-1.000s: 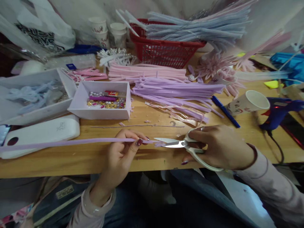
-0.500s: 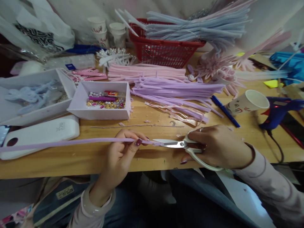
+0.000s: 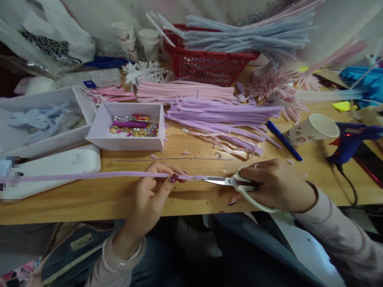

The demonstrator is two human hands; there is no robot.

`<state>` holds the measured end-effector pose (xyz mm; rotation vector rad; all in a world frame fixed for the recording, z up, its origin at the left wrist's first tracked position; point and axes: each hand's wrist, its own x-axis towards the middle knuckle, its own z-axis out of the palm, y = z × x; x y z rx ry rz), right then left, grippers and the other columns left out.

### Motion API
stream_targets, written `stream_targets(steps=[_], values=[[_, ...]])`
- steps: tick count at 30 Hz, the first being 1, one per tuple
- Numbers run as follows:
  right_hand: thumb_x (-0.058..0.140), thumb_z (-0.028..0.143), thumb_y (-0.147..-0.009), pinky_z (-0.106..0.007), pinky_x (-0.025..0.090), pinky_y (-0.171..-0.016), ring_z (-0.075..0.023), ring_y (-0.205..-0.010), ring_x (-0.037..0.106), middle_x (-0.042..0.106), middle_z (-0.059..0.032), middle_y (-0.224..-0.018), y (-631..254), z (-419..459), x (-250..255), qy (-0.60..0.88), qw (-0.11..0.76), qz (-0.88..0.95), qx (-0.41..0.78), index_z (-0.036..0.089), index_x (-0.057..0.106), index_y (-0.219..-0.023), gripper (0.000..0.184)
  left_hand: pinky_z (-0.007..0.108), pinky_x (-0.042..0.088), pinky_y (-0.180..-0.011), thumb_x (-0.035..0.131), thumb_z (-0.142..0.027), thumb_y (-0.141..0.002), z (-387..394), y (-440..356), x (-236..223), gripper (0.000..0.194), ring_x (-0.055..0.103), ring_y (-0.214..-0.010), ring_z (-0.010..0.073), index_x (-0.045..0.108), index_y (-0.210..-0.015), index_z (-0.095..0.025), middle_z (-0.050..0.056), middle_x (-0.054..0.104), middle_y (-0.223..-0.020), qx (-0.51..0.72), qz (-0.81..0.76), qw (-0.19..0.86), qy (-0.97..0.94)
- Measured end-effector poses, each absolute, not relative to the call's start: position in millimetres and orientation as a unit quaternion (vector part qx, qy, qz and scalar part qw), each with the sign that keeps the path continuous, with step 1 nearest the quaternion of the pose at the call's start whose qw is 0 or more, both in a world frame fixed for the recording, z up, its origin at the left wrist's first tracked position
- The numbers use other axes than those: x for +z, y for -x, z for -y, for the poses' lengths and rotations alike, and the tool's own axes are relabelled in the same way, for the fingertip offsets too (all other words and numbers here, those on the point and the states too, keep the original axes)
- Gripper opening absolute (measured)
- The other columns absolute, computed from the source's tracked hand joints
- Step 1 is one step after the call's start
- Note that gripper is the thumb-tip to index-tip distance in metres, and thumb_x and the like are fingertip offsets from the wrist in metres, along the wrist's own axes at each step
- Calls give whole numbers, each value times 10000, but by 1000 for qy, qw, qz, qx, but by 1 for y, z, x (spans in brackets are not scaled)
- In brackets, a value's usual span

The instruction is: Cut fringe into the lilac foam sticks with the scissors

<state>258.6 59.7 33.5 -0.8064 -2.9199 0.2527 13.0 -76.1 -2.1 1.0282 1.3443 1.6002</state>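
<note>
Item: small white open-topped box [image 3: 127, 143], my landmark on the pale wooden counter [image 3: 89, 207]; in it I see pearl-white beads [image 3: 119, 118], gold round pieces [image 3: 113, 130], oval magenta gems [image 3: 119, 130] and a purple stick-like piece [image 3: 130, 124].

Item: larger white box [image 3: 56, 138], just left of the landmark; holds light-blue fuzzy strips [image 3: 38, 121].

Item: red plastic lattice basket [image 3: 206, 67], behind and right of the landmark; light-blue fuzzy stems [image 3: 245, 38] lie across its top.

Item: slim lilac fuzzy stem [image 3: 104, 175], on the landmark's near side; nearly straight, its right end thinned and ragged.

Hands: left hand [image 3: 151, 199] pinches the stem near that end; right hand [image 3: 278, 185] grips white-handled steel scissors [image 3: 230, 181], blades at the ragged end, nearly together.
</note>
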Motion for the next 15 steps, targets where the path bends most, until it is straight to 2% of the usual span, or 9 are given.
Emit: stream_targets(steps=[3,7,10,12,15], values=[[524,632,-866,-282,282,-492,-131,-484,512,579,-31,-530,-261,-61,35,244,41,963,105,205,647,-631,503,199,535,-783,599,-190,-914,76,-13,-3,82,666,-835,95,601,-834,-204,-4,687,-890,635,-530,395,-399],[564,577,-849,-280,296,-500,-141,-509,528,571,-21,-571,-262,-62,40,254,57,963,67,208,591,-655,417,212,534,-792,627,-205,-897,76,-14,-3,74,668,-836,107,627,-824,-200,2,691,-873,656,-520,403,-371],[598,482,-833,-295,368,-566,-183,-626,572,618,-52,-731,-261,-63,47,261,51,963,37,202,566,-789,285,242,539,-804,663,-228,-871,75,-15,-3,68,675,-839,128,651,-814,-194,11,687,-862,680,-503,412,-339],[572,387,-840,-319,409,-644,-218,-737,586,629,-85,-842,-261,-63,50,254,85,963,8,192,547,-852,197,250,540,-801,683,-241,-855,74,-15,-2,75,676,-841,137,663,-806,-188,16,683,-858,686,-501,415,-327],[530,264,-815,-328,404,-663,-236,-779,579,620,-99,-852,-260,-62,52,250,101,963,-30,183,543,-849,88,236,543,-764,715,-253,-826,74,-15,-2,91,672,-793,128,671,-802,-177,21,689,-846,694,-509,406,-307]])
